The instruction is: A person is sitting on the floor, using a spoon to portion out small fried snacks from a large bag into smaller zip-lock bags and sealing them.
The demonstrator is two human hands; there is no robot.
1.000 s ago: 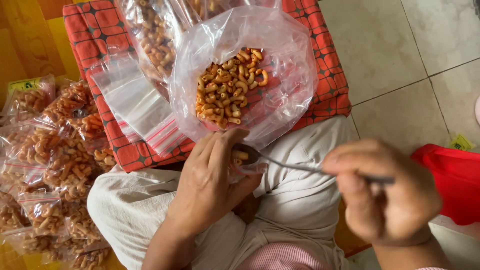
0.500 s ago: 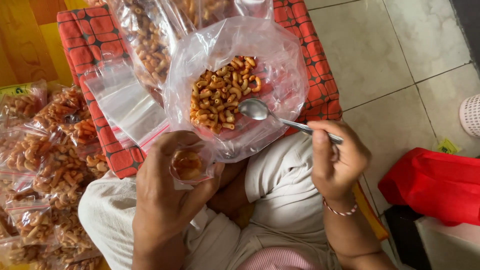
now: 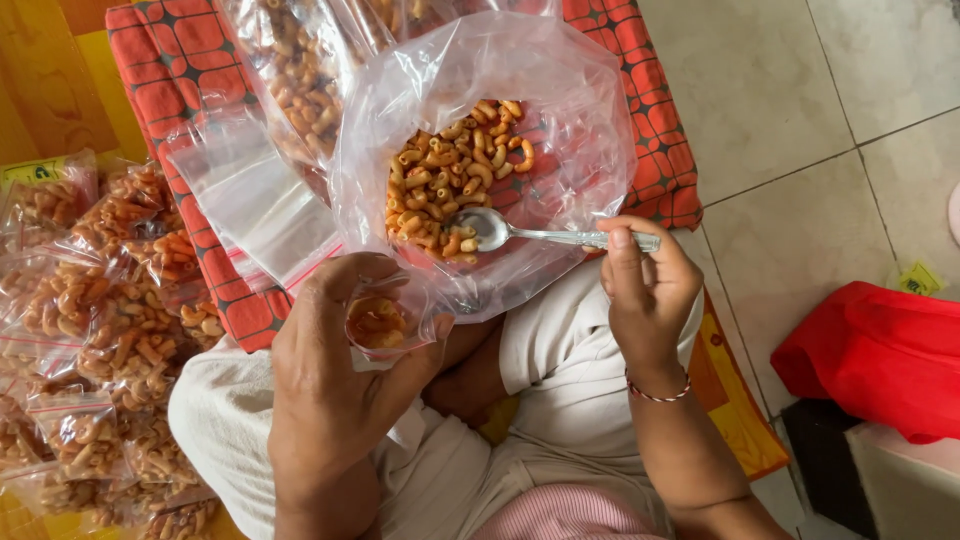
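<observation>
Across the pale, glossy tiled floor (image 3: pixel 800 110) sits a low red checked cloth-covered cushion (image 3: pixel 175 90), soft and squarish, filling the frame from ten to one o'clock. On it rests a large crinkled clear plastic bag (image 3: pixel 560 130), open at the mouth, holding a heap of orange-brown curled macaroni snacks (image 3: pixel 450 175). At four o'clock lies a smooth red plastic bag (image 3: pixel 880 360). At nine o'clock, a pile of small sealed clear packets of the same snack (image 3: pixel 90 320) spreads over the floor, and a stack of empty flat zip pouches (image 3: pixel 250 200) lies on the cushion beside the big bag. Below centre, the left hand (image 3: pixel 330 390) is clamped around a small clear plastic pouch (image 3: pixel 378 322), its mouth held open upward and a little of the snack inside. At three o'clock from it, the right hand (image 3: pixel 645 295) pinches the handle of a shiny metal spoon (image 3: pixel 520 233), fingers closed on it, the rounded bowl lying among the snacks in the big bag.
</observation>
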